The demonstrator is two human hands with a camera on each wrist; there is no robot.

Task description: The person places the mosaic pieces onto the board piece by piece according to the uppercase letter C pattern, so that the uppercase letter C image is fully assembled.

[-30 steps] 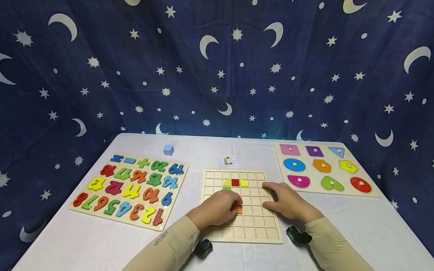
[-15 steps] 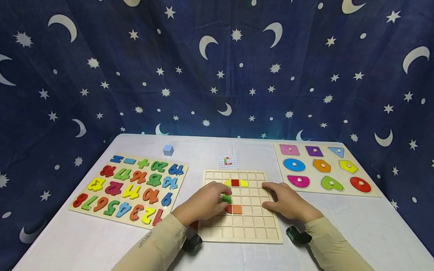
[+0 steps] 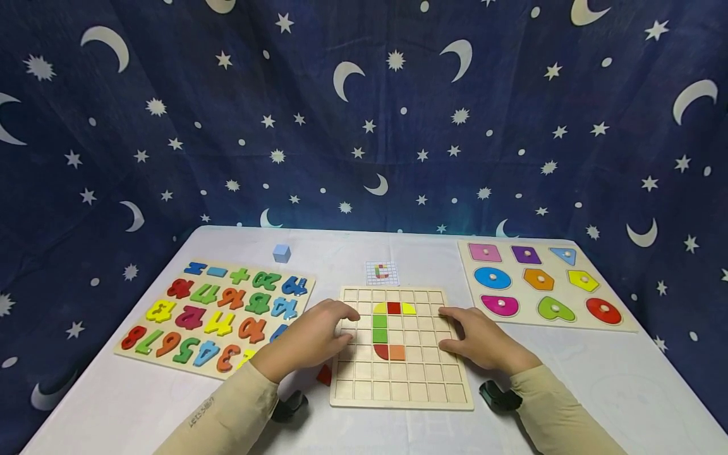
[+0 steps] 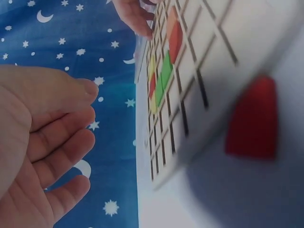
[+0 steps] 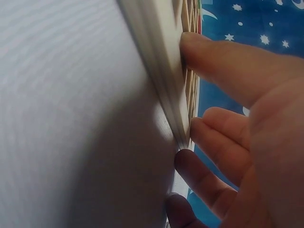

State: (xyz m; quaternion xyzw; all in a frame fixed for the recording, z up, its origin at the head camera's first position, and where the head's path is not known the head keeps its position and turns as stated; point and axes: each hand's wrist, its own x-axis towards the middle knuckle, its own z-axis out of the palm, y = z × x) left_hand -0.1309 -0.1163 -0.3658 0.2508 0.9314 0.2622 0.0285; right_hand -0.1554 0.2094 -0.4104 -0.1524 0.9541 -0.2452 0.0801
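Note:
A wooden grid board lies in the middle of the table in the head view. Set in its squares are a red square between two yellow curved-corner tiles, two green squares, a red curved-corner tile and an orange square. My left hand hovers over the board's left edge, fingers apart and holding nothing, as the left wrist view confirms. My right hand rests its thumb and fingertips along the board's right edge. A red tile lies on the table just left of the board.
Behind the board lies a small pattern card. A number puzzle stands to the left, partly under my left arm, and a knobbed shape puzzle to the right. A blue cube sits at the back. A starry cloth hangs behind.
My left hand has drawn back leftward from the middle of the board, uncovering the green squares, the red curved-corner tile and the red tile beside the board. My right hand stays put.

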